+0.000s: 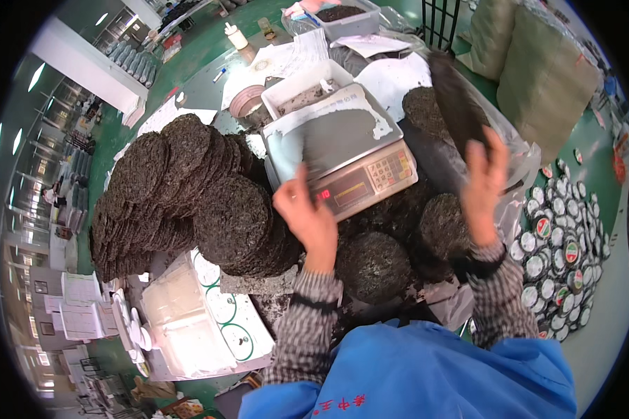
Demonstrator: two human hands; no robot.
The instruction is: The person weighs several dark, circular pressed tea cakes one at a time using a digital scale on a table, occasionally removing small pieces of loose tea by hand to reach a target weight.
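My left hand (308,214) is at the front left corner of a digital weighing scale (340,131), gripping a blurred dark disc of dried seaweed (314,152) by its edge. Above the right side, my right hand (485,180) holds another dark sheet or disc (456,105), also blurred by motion. Left of the scale stand tall stacks of round dried seaweed discs (167,178), and a nearer stack (236,225) rises beside my left hand. More round discs lie in front of the scale (375,267) and by my right wrist (443,225).
A white tray (299,91) with dark crumbs sits behind the scale, beside a pink round container (249,102). Papers, a bottle (236,36) and a clear bin (346,21) are farther back. Printed sheets (230,309) lie front left. Many small round packs (561,256) are heaped at right.
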